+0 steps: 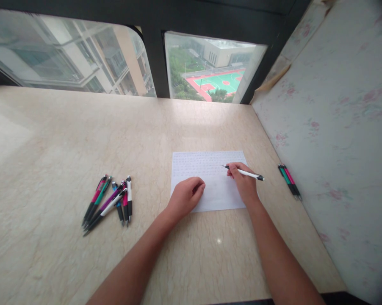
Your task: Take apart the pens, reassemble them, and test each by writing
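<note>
A white sheet of paper (214, 192) lies on the stone-like sill, its upper part covered with rows of handwriting. My right hand (244, 183) grips a white ballpoint pen (246, 173) with a black grip. The pen slants with its tip toward the written lines; whether the tip touches the paper I cannot tell. On the left part of the sheet rests my left hand (187, 195), its fingers curled in loosely and nothing visible in them.
Several pens (110, 203) in pink, green, purple, blue and white lie in a loose pile at left. By the floral-papered wall (337, 148) lie a green pen (286, 180) and a pink pen (291, 180). Dark-framed windows (161, 63) stand behind the sill (146, 135).
</note>
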Motion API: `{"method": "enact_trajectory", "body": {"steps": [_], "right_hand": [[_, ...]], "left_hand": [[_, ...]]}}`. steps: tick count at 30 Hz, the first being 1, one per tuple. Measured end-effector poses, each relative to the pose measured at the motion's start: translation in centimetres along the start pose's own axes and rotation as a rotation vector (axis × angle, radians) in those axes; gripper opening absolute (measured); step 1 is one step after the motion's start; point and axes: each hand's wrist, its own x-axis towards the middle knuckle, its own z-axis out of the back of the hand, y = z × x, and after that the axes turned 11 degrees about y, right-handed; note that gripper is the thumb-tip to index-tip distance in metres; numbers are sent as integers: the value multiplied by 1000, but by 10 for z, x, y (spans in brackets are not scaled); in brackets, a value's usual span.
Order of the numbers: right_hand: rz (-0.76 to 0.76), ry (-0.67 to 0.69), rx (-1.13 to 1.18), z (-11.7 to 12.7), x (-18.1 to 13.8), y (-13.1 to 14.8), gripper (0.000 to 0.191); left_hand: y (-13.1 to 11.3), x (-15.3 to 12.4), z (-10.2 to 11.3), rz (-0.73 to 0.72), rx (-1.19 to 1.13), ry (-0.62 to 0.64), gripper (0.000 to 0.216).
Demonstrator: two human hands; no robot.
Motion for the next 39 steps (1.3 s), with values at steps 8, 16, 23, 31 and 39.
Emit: {"method": "enact_trajectory", "body": {"steps": [8, 16, 23, 31, 39], "right_hand": [[-16, 52, 259, 8, -4, 0, 35], [-50, -93, 475, -2, -6, 9, 86], [-23, -105, 420, -3, -7, 11, 98], [6, -101, 387, -3, -7, 11, 82], [0, -106, 396, -2, -8, 13, 74]], "left_hand": [[2, 0, -1, 31, 19, -28, 20], [0, -1, -1, 46, 26, -33, 20], [-1, -1, 0, 59, 39, -29, 20], [0, -1, -2, 60, 40, -28, 22], [-1, -2, -2, 65, 43, -31, 22]]}}
